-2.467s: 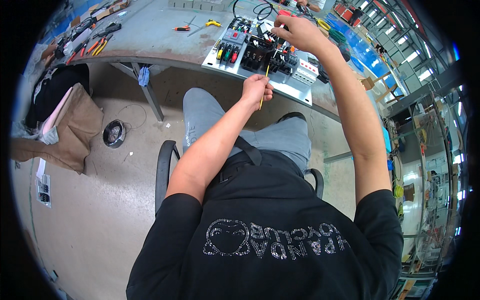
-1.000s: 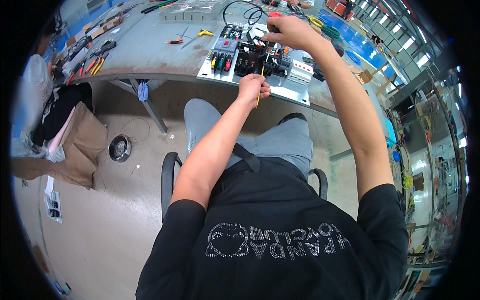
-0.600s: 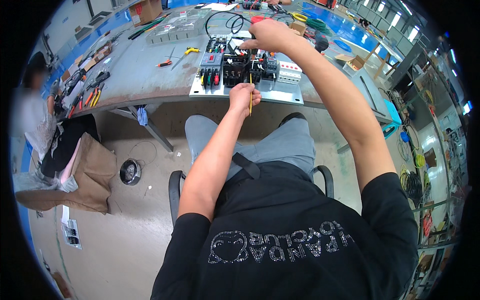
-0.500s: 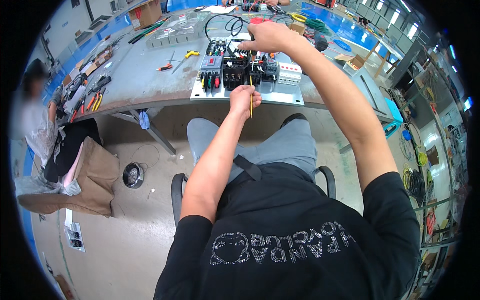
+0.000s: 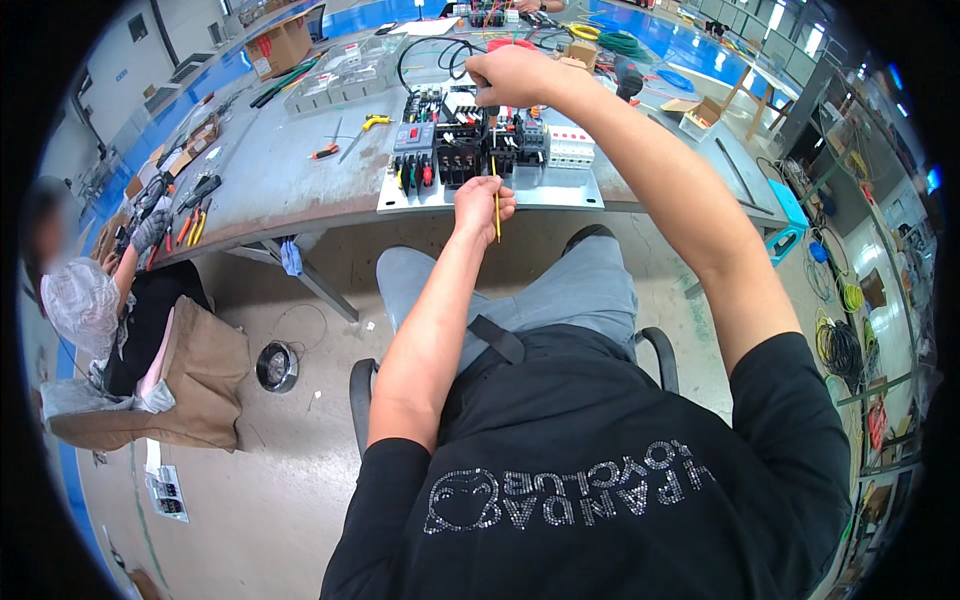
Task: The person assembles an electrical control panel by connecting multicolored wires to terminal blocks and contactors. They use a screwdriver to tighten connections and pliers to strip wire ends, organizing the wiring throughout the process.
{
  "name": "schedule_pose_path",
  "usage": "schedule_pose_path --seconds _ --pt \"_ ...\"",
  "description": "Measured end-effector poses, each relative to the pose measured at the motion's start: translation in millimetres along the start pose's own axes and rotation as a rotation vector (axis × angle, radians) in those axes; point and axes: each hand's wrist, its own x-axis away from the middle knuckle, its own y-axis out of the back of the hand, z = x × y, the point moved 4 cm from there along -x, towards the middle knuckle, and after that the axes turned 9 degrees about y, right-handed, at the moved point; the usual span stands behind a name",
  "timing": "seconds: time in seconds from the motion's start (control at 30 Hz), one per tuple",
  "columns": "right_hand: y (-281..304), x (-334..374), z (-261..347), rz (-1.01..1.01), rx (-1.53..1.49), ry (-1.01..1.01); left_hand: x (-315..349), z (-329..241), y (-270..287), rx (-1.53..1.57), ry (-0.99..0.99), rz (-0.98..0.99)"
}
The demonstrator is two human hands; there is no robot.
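Observation:
My left hand (image 5: 480, 203) is closed on a thin yellow wire (image 5: 497, 228), which runs up to the lower front of the electrical parts. Above those parts my right hand (image 5: 507, 78) is closed around the top of an upright screwdriver (image 5: 493, 113); its tip is hidden among them. A metal mounting plate (image 5: 400, 199) lies at the table's front edge. On it sit a grey circuit breaker (image 5: 414, 138) with coloured terminals below, a black contactor (image 5: 459, 152) in the middle, more black devices, and a white block (image 5: 570, 147) with red marks at the right.
Left of the plate lie a yellow-handled tool (image 5: 374, 122) and a red-and-black screwdriver (image 5: 324, 152). Clear plastic trays (image 5: 335, 85) and a cardboard box (image 5: 279, 47) stand farther back. A co-worker (image 5: 85, 300) sits at the left, near several pliers (image 5: 195, 222). A blue stool (image 5: 788, 215) stands right.
My view has shifted slightly. Both hands keep their holds near the same spots on the panel. At the left, the co-worker's gloved hand has moved toward the tools on the table.

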Motion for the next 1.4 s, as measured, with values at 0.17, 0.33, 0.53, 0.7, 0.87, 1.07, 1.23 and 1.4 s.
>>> schedule_pose_path --seconds 0.17,0.33,0.53,0.7,0.87,1.07,1.23,1.4 --pt "8.2 10.7 7.1 -0.033 0.026 -0.031 1.2 2.7 6.4 -0.004 0.009 -0.008" --pt "10.8 9.5 -1.4 -0.043 0.008 -0.026 -0.2 1.1 1.2 -0.001 0.017 0.003" --pt "15.3 9.1 13.5 0.080 -0.041 -0.027 0.9 0.2 8.4 -0.003 0.013 0.002" --pt "9.4 2.5 14.3 0.005 0.028 -0.193 1.3 -0.2 7.6 -0.009 0.009 0.001" --pt "-2.5 -3.9 -6.9 -0.015 -0.063 -0.047 -1.9 -1.2 0.4 -0.011 0.001 0.027" --pt "13.5 9.3 22.4 -0.113 0.058 -0.149 0.3 -0.5 13.9 -0.006 0.000 0.011" --pt "4.5 3.4 -3.3 -0.162 -0.014 -0.038 -2.8 -3.6 3.6 -0.024 0.009 0.039" --pt "19.0 10.4 12.8 -0.083 0.021 -0.248 -0.8 -3.5 7.5 -0.042 0.013 0.010"
